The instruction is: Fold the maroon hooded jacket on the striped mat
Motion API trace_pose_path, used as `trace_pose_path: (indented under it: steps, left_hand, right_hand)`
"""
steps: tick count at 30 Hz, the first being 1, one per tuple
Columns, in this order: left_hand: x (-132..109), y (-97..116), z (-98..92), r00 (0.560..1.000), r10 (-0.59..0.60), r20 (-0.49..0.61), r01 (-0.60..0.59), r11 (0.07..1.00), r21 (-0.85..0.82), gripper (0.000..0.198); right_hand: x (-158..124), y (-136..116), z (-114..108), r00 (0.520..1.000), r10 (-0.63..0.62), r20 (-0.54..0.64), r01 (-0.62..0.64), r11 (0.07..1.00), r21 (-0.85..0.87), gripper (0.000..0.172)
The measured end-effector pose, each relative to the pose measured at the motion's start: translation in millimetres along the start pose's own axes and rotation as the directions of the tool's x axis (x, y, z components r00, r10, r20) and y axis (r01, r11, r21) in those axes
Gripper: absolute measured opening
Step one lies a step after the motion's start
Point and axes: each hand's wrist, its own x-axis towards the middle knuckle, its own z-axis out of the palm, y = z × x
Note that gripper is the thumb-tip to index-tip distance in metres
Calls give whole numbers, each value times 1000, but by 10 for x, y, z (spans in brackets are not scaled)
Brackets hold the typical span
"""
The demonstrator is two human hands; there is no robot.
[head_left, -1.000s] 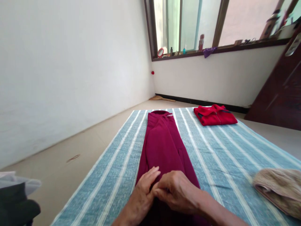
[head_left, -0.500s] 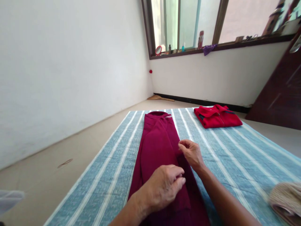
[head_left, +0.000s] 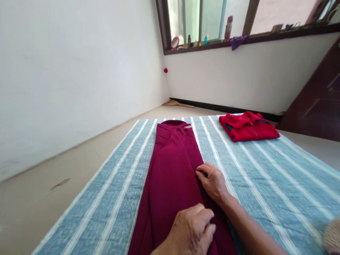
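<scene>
A long, folded maroon garment (head_left: 172, 159) lies lengthwise on the blue and white striped cloth (head_left: 122, 173), with its collar end away from me and a small pale label near the collar. My right hand (head_left: 212, 180) pinches the fabric near the garment's right side, thumb and forefinger together. Closer to me, my left hand (head_left: 190, 230) rests over the garment, its fingers curled against the thumb on the fabric; its fingertips are partly hidden.
A folded red jacket (head_left: 248, 127) sits at the far right of the cloth. A beige knitted item (head_left: 332, 235) shows at the lower right edge. Beyond are a broom (head_left: 180, 104) on the floor and a windowsill (head_left: 209, 46) with bottles and a purple cloth.
The view has shifted slightly. Both hands sit lower in the picture, and my right hand is closer in against the garment. The beige item has mostly left the view.
</scene>
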Motion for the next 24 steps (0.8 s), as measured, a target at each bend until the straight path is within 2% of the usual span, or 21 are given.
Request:
trace_pose_path:
  steps: [3, 6, 8, 10, 12, 14, 16, 18, 20, 22, 24]
  left_hand:
    - [-3, -30, 35, 999, 16, -39, -17, 1000, -4, 8]
    - [-12, -49, 67, 995, 43, -94, -47, 998, -41, 10]
    - [-17, -60, 79, 987, 79, -143, -92, 992, -88, 10]
    - [-20, -71, 84, 968, 139, -210, -164, 981, -105, 12]
    - [-18, -80, 88, 928, 225, -297, -255, 965, -65, 18]
    - [-9, -83, 88, 865, 317, -390, -335, 942, 22, 24]
    - [4, -76, 78, 803, 408, -435, -402, 909, 111, 31]
    - [16, -55, 53, 779, 462, -423, -436, 885, 163, 35]
    - [16, -24, 17, 783, 475, -402, -448, 879, 166, 36]
    - [-1, 13, -27, 789, 449, -419, -439, 890, 127, 34]
    - [-32, 53, -91, 782, 396, -481, -418, 906, 66, 29]
  right_hand:
    - [-14, -49, -2, 999, -48, -18, 48, 998, -32, 14]
    - [-65, -196, -9, 986, -157, -50, 155, 987, -45, 20]
    - [-112, -345, -14, 987, -161, -16, 161, 986, 45, 21]
    - [-161, -502, -20, 993, -24, 115, -8, 963, 269, 21]
    - [-203, -632, -30, 938, 113, 328, -272, 826, 494, 24]
    - [-234, -711, -35, 866, 127, 483, -438, 657, 613, 26]
    - [-252, -735, -19, 826, 95, 555, -499, 580, 643, 25]
    - [-255, -724, 20, 789, 97, 607, -535, 595, 600, 22]
    - [-248, -702, 76, 764, 104, 637, -527, 670, 523, 19]
    - [-240, -684, 130, 770, 103, 630, -487, 734, 474, 15]
    - [-241, -664, 173, 778, 105, 619, -472, 749, 466, 15]
